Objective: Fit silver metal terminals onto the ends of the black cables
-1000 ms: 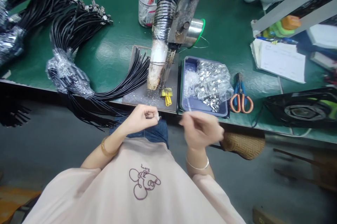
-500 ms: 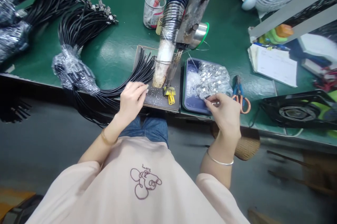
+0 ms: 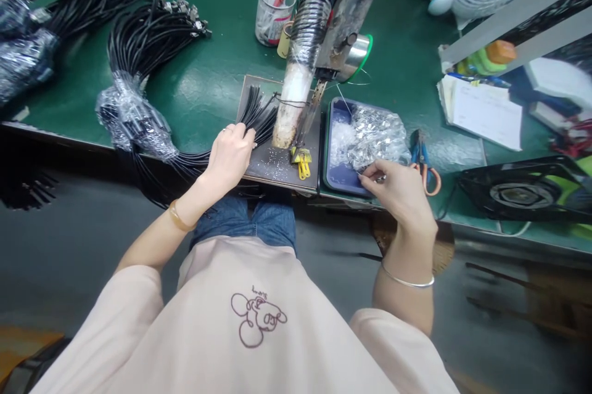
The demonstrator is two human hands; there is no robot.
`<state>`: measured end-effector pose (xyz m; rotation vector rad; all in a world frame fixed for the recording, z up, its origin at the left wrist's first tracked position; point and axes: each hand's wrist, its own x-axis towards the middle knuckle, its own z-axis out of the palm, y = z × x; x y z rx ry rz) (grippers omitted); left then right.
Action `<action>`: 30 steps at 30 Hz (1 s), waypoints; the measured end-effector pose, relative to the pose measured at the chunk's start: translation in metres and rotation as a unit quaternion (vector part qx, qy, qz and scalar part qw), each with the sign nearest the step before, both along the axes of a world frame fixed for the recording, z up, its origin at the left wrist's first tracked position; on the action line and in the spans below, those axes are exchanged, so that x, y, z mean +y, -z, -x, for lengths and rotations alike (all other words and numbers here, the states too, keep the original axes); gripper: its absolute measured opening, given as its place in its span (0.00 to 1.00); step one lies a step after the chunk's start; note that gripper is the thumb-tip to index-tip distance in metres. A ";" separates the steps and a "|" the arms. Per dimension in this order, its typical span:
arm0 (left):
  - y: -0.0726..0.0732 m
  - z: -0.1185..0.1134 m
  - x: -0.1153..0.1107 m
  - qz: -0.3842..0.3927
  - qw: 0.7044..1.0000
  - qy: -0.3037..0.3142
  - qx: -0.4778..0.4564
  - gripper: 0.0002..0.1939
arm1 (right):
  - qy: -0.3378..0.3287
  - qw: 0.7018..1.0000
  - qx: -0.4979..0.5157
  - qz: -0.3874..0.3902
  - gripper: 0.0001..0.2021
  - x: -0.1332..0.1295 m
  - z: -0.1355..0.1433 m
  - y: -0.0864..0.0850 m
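Note:
My left hand (image 3: 231,156) lies over a bundle of black cables (image 3: 259,119), its fingers curled round some of them. The cables' free ends rest on a dark board (image 3: 271,175) scattered with small bright specks. My right hand (image 3: 400,187) is at the near edge of a blue tray (image 3: 340,179), thumb and finger pinched together. A small shiny metal piece (image 3: 380,179) shows at these fingers, too small to name. In the tray lie a clear plastic bag of silvery parts (image 3: 377,135) and loose clear pieces (image 3: 341,141).
A soldering iron tip (image 3: 311,116) on a metal arm and a flexible hose (image 3: 296,89) reach down over the board, above a yellow clip (image 3: 302,163). Pliers (image 3: 423,163) lie right of the tray. Wrapped cable bundles (image 3: 134,116) lie left. A solder spool (image 3: 356,58) stands behind.
My left hand has moved slightly up onto the cables, its fingers now curled over them. My right hand stays at the tray's near edge, while its forearm has shifted right.

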<state>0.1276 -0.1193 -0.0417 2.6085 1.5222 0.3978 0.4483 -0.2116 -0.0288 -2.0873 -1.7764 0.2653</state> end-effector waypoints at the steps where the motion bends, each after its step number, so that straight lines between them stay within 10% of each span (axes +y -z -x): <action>1: 0.001 0.004 -0.001 -0.003 1.000 0.012 -0.006 0.13 | 0.005 1.000 0.003 0.006 0.06 0.000 0.002 0.000; 21: 0.004 -0.001 -0.010 0.045 0.963 0.182 -0.193 0.10 | 0.027 0.999 0.033 -0.026 0.05 -0.005 0.008 0.007; 25: -0.019 -0.007 -0.012 0.272 0.883 0.260 -0.281 0.05 | 0.044 0.998 0.044 -0.020 0.06 -0.005 0.011 0.005; 30: -0.054 -0.017 -0.011 0.576 0.689 0.321 -0.301 0.07 | 0.065 0.997 0.047 -0.014 0.07 -0.005 0.014 0.003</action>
